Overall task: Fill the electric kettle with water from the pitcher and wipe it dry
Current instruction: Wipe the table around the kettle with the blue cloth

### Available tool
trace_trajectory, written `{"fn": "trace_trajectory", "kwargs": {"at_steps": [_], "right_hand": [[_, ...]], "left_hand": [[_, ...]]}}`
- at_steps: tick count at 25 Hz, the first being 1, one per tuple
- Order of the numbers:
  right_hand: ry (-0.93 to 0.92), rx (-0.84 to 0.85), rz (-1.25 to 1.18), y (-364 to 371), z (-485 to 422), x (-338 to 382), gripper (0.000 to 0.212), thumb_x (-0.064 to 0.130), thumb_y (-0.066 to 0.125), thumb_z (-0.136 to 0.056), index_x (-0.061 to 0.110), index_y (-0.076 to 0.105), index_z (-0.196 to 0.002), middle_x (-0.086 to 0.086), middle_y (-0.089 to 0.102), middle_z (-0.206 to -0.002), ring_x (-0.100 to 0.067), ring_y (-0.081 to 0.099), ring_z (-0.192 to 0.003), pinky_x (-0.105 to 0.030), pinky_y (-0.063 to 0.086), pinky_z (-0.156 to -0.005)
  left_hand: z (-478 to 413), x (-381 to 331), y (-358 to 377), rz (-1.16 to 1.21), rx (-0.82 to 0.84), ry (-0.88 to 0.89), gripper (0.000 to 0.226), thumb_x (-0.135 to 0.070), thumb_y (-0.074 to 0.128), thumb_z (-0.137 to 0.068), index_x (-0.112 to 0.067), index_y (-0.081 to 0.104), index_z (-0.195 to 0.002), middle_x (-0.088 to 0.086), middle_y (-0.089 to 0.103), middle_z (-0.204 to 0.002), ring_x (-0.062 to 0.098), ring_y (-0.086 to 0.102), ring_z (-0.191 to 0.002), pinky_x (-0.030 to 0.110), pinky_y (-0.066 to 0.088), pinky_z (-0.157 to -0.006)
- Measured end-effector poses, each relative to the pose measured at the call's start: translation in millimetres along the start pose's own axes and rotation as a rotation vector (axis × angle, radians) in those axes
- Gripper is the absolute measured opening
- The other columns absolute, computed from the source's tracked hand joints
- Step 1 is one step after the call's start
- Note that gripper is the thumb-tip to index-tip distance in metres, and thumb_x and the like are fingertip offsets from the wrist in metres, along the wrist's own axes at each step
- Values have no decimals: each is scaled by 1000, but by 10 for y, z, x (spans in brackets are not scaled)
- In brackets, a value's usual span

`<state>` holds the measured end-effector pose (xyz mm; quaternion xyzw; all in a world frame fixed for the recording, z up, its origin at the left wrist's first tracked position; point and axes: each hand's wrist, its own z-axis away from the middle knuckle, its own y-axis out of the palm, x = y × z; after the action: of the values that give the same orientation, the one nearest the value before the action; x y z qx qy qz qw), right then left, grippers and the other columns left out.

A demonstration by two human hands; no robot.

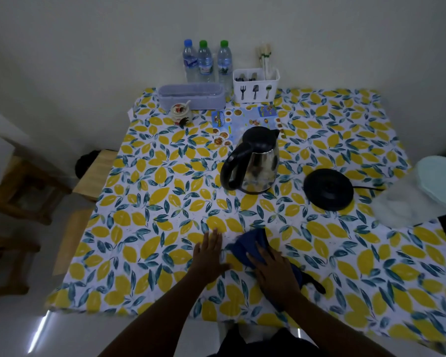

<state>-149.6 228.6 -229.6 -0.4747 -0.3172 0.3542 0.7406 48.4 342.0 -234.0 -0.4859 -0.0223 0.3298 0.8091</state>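
Table (371, 292) carries a cloth printed with yellow lemons and blue-green leaves.

Electric kettle (252, 161): steel body, black lid shut, black handle toward the left, spout toward the far right. It stands upright mid-table, off its round black base (328, 189), which lies just to its right with a cord running off to the right. Contents cannot be seen.

Blue cloth (252, 243): bunched on the near part of the table, in front of the kettle and well apart from it.

Right hand (273, 274): palm down on the blue cloth, fingers spread a little and pressing flat; not gripping around it. Left hand (210, 256): flat on the table just beside the cloth, fingers extended and close together, holding nothing.

Containers at the far edge:
- Three water bottles (205, 63) against the wall, one blue cap and two green caps, all capped, clear liquid inside. Labels too small to read.
- White caddy (255, 86) with fork, spatula and spoon cut-outs on its front; dark cutlery handles in one compartment, pale sticks upright in another.
- Grey-lilac oblong box (191, 95); contents cannot be made out.
- Small painted jar (181, 113) with a spoon handle sticking out.

A blue printed sheet (245, 119) with pictures of dishes lies behind the kettle; text illegible.
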Motion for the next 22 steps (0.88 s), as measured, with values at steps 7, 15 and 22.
{"fn": "trace_trajectory", "kwargs": {"at_steps": [7,15,22], "right_hand": [[348,21,57,-32,533,-805,48,20,73,-79,24,61,-126,-13,60,-133,-43,61,-106,-53,56,-74],[612,-142,-22,-116,1106,-1816,49,28,57,-91,14,47,-137,-19,40,-149,-44,47,-119,-52,49,-88],[583,-179,-132,60,1368,-1914,85,75,6,-83,24,32,-146,-18,31,-154,-44,36,-136,-63,37,-100]], "left_hand": [[43,-331,50,7,-30,73,83,-54,44,-94,-18,-3,-152,4,-15,-163,29,-17,-149,51,0,-121],[-124,-1451,358,-33,54,279,76,-52,41,-97,-24,-3,-153,-2,-16,-162,24,-17,-149,49,2,-121],[-169,-1941,459,-136,42,380,75,-53,36,-98,-23,-6,-152,-1,-18,-162,25,-18,-149,50,0,-121]]}}
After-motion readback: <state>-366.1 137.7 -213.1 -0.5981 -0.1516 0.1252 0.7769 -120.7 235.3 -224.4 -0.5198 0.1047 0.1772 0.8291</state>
